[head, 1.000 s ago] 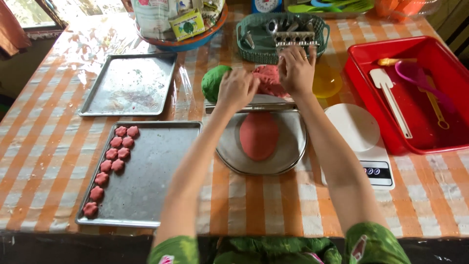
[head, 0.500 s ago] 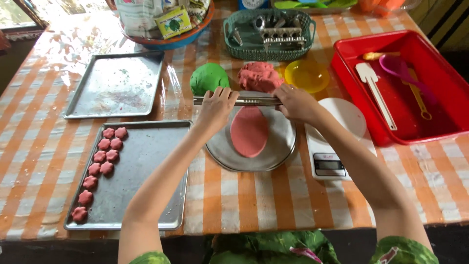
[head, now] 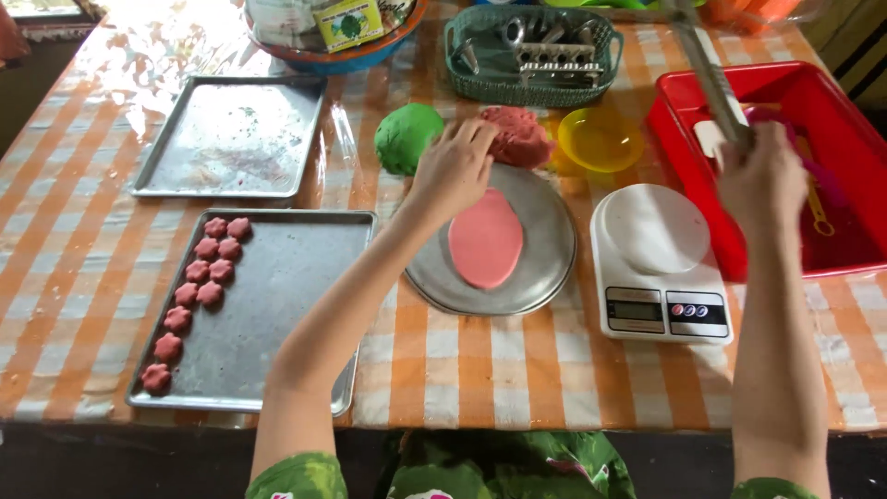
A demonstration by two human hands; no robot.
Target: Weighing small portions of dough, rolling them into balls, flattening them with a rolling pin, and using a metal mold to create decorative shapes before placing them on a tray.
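Pink dough, rolled into a flat oval, lies on my round metal plate at the centre of the bench, which carries an orange-and-white checked cloth. My left hand reaches forward over the far-left rim of that plate, forearm running diagonally up from the lower left, wrist straight, palm down. Its fingers are curled and rest against the lump of red dough just beyond the plate; the grip is narrow, touching the lump, but I cannot tell whether it encloses any of it. A green dough ball sits just left of this hand.

My right hand is raised above the near-left corner of the red plastic tray, forearm near vertical in the view. Its grip is closed around the lower end of a long metal rod, which slants up and away to the left toward the top edge of the view.

A white kitchen scale stands between the plate and the red tray. A yellow bowl sits beyond it, and a green basket of metal cutters lies further back. At left, a baking tray holds a column of small pink flower-shaped pieces; a second metal tray lies behind it.
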